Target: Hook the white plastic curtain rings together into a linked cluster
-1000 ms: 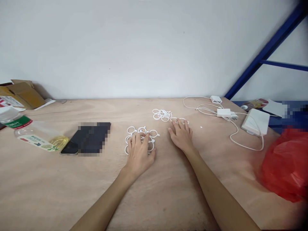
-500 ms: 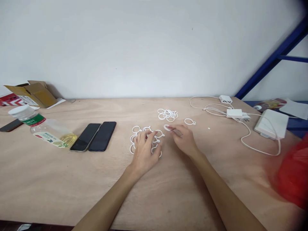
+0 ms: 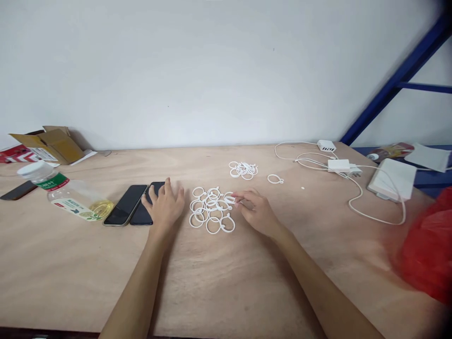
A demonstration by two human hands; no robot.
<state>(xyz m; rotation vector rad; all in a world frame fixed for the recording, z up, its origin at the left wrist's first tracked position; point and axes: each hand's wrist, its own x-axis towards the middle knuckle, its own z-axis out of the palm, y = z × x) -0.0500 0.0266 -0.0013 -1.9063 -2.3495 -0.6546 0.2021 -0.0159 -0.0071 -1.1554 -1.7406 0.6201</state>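
Note:
Several white plastic rings with small tabs, like curtain rings, lie overlapping in a loose pile (image 3: pixel 214 219) on the wooden table. At the pile's right edge my right hand (image 3: pixel 259 213) pinches one white ring (image 3: pixel 229 199) between thumb and fingertips. My left hand (image 3: pixel 165 207) is left of the pile, fingers spread and holding nothing. It hovers over or rests on the right side of a black phone (image 3: pixel 140 213); whether they touch I cannot tell. Farther back lie a smaller cluster of rings (image 3: pixel 243 170) and a single ring (image 3: pixel 275 179).
A second phone (image 3: pixel 125 205) lies beside the first. To the left are a tipped clear bottle (image 3: pixel 70 200) with yellow liquid and an open cardboard box (image 3: pixel 58 146). White chargers (image 3: pixel 339 165) with cables and a red plastic bag (image 3: pixel 429 245) are at the right.
My left hand has moved left, off the ring pile to the phones. My right hand has come left and nearer, to the pile's right edge. The view has shifted slightly.

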